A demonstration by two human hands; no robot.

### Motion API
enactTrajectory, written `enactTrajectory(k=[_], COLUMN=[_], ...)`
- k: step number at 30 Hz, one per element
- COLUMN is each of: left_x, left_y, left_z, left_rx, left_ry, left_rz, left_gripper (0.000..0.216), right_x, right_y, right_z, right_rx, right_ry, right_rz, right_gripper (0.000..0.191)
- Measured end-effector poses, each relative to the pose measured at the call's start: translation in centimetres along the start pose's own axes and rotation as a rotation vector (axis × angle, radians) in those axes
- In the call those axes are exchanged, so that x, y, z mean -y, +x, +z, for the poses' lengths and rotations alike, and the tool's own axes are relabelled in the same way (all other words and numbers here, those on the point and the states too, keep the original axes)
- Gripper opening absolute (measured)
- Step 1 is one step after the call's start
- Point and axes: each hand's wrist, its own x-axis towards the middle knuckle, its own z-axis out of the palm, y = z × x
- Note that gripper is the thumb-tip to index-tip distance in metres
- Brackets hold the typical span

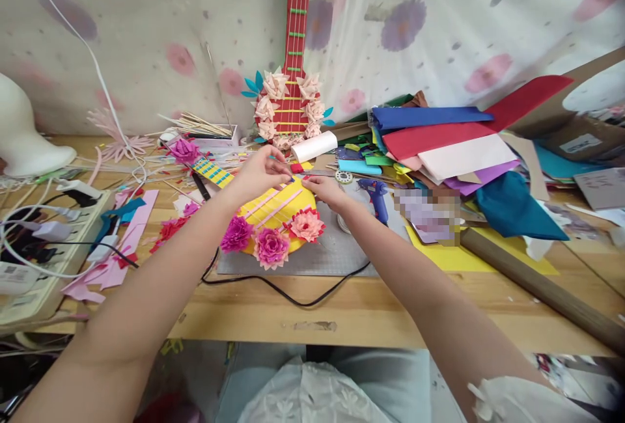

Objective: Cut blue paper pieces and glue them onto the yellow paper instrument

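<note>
A yellow toy guitar [280,204] lies aslant on a grey cutting mat [342,257], with pink strips across its body and a blue-striped neck [213,171]. Magenta flowers [272,248] and a peach flower [307,224] sit along its near edge. Over the far side of the body, my left hand [261,174] is closed with bent fingers; whatever it pinches is too small to name. My right hand [326,189] has its fingers pressed together at the body's right edge, gripping the guitar there. A white paper roll [314,147] lies just beyond both hands.
A blue glue gun [375,199] lies right of the mat, its black cable looping along the front. Stacked coloured sheets [439,143] and a brown tube [537,286] occupy the right. A red toy guitar [294,39] stands behind. A power strip [53,260] is at left.
</note>
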Motion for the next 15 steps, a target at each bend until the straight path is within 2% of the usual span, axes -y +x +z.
enactTrajectory(k=[3, 5, 8, 9, 11, 13, 14, 15], left_x=[1.8, 2.7, 3.7, 4.0, 4.6, 5.1, 5.3, 5.3], left_y=[0.6, 0.9, 1.6, 1.8, 2.4, 3.0, 3.3, 3.4], left_z=[0.9, 1.2, 1.4, 1.4, 1.5, 1.5, 1.6, 1.7], left_rx=[0.061, 0.066, 0.064, 0.060, 0.055, 0.049, 0.043, 0.031], left_ry=[0.080, 0.062, 0.044, 0.052, 0.088, 0.143, 0.170, 0.187], left_rz=[0.022, 0.025, 0.000, -0.002, 0.017, 0.043, 0.044, 0.032], left_gripper=[0.036, 0.036, 0.036, 0.036, 0.036, 0.037, 0.037, 0.037], right_x=[-0.3, -0.5, -0.8, -0.9, -1.1, -1.4, -1.6, -1.8], right_y=[0.4, -0.4, -3.9, -5.5, -8.6, -10.9, -11.6, -11.9], right_z=[0.3, -0.4, -3.2, -4.6, -7.8, -10.7, -12.0, -12.9], right_rx=[-0.063, -0.104, -0.119, -0.074, 0.075, 0.198, 0.190, 0.078], right_ry=[-0.066, -0.126, -0.255, -0.290, -0.360, -0.471, -0.567, -0.671], right_rz=[-0.027, -0.100, -0.206, -0.206, -0.124, 0.068, 0.139, 0.169], right_gripper=[0.030, 0.031, 0.033, 0.034, 0.036, 0.040, 0.041, 0.042])
